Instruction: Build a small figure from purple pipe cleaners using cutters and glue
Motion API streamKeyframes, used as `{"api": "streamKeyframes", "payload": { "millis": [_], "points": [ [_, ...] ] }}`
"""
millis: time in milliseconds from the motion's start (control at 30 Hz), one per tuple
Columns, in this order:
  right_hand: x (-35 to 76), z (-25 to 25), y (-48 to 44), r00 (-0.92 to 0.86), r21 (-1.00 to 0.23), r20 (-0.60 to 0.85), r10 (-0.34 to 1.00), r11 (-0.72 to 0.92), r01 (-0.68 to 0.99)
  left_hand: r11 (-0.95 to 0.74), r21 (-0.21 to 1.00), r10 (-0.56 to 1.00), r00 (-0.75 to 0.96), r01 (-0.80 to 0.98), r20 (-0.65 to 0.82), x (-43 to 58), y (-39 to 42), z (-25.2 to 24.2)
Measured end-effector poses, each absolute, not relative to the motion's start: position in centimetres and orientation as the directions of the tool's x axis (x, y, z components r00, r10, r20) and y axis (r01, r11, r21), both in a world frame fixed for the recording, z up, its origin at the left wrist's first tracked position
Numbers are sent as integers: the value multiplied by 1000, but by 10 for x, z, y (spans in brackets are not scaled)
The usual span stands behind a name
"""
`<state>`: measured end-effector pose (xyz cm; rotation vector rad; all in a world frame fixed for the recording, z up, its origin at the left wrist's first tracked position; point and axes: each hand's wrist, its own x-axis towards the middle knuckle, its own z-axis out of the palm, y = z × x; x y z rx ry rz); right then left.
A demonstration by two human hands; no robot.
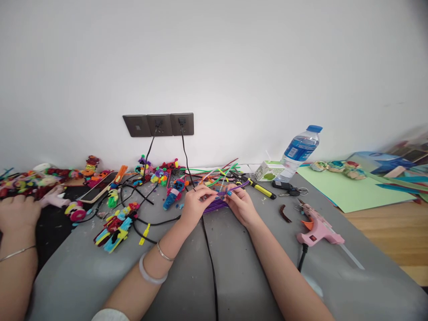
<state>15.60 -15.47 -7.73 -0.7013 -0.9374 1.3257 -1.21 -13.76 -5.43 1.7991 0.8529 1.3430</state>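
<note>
One purple pipe cleaner (222, 193) is being pinched by left hand (198, 203) and right hand (242, 205); its right end could be snagging on nearby yellow-handled pliers (263, 189).

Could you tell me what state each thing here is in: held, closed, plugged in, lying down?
Left hand: pinching a purple stem
Right hand: holding the same stem
Water bottle: capped
Drink carton: straw sticking up
Glue gun: lying down, glue stick poking out
Two black plugs: plugged in
Leftmost wall panel: nothing plugged in
</note>
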Motion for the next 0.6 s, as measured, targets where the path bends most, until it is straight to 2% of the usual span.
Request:
{"api": "streamKeyframes", "payload": {
  "millis": [467, 533, 600],
  "points": [
    [155, -81, -152, 66, -875, 191, 979, 200, -441, -445, 894, 879, 213, 45, 427, -11, -136, -53],
    [156, -82, -151, 76, -888, 199, 977, 213, -407, -382, 924, 905, 203, -2, 375, -10, -135, -54],
    [156, -83, -150, 75, -906, 212, 974, 224, -358, -236, 963, 944, 205, -129, 258, -7, -135, -56]
  ]
}}
